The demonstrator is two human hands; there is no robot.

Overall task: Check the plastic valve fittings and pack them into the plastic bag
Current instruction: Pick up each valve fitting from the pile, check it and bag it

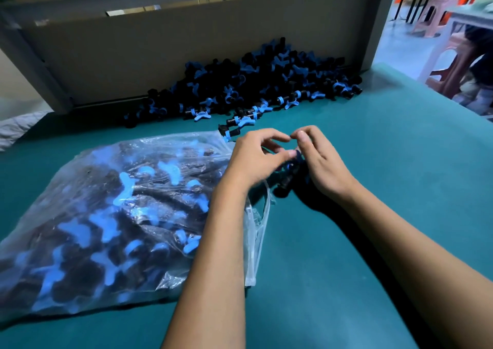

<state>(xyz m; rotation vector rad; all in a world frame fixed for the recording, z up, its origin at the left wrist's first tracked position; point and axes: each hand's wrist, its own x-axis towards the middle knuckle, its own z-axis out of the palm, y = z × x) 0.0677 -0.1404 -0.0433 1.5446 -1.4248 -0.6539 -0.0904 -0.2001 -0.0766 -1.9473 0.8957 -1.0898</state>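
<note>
A black valve fitting (289, 178) with blue parts sits between my two hands at the table's middle, mostly hidden by them. My left hand (253, 159) and my right hand (320, 162) both curl their fingers round it, fingertips meeting above. Just left of my hands lies a clear plastic bag (112, 215), well filled with black and blue fittings, its open mouth (260, 215) toward my hands. A big loose pile of fittings (256, 81) lies at the back of the table against a board.
The green table top (373, 162) stretches right and toward me. A grey cardboard board (173, 49) in a metal frame stands behind the pile. Pink stools (437, 15) and a seated person's legs are beyond the table's right edge.
</note>
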